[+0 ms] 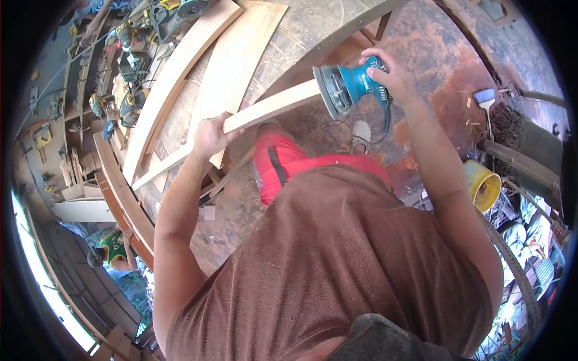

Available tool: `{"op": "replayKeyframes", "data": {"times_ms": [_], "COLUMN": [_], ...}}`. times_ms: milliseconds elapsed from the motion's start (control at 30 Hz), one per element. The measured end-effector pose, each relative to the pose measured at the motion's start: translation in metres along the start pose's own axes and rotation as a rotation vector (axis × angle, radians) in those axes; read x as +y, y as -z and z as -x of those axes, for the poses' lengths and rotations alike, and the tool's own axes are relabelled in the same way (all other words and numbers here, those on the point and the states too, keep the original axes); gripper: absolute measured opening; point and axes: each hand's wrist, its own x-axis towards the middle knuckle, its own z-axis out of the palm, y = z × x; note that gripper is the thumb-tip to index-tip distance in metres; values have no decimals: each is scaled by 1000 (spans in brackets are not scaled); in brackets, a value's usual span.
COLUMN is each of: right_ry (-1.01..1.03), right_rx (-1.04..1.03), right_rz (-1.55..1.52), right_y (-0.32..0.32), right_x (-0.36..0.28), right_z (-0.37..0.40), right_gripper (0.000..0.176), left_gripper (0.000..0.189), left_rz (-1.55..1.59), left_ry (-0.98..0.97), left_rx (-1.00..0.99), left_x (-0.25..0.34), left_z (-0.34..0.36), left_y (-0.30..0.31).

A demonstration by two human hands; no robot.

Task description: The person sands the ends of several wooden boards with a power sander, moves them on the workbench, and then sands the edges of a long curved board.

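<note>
My right hand (391, 75) is wrapped round the body of a teal orbital sander (358, 84), whose round pad faces left. The pad sits right at the far end of a long, pale wooden strip (274, 103). Around the middle of that strip my left hand (212, 137) is closed, and the strip runs on past it to the lower left. A dark cord (387, 123) hangs from the sander. Beyond my left hand, two wide curved boards lie on the workbench, the nearer one a pale plank (238, 66).
Power tools (132, 66) crowd the bench's left side. A person (117, 249) is at the lower left beside a long brown board (123, 210). On the right are a yellow bucket (484, 188) and a brush (484, 98). My legs in red shorts (283, 159) are close under the strip.
</note>
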Motion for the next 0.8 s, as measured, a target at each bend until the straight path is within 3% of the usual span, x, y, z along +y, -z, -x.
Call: {"op": "replayKeyframes", "data": {"times_ms": [200,467,800], "right_ry": [-88,-140,49], "right_rx": [6,17,14], "right_rz": [-90,-132,-109], "right_y": [-3,-3,-2], "right_x": [-4,56,-16], "right_z": [-1,-10,-9], "right_gripper": [46,40,40], "left_gripper": [38,37,36], "left_rz": [6,15,14], "left_ry": [-9,-48,-47], "left_rx": [9,21,22], "left_x": [5,-1,2], "left_z": [-1,2,3], "left_y": [2,-4,-8]}}
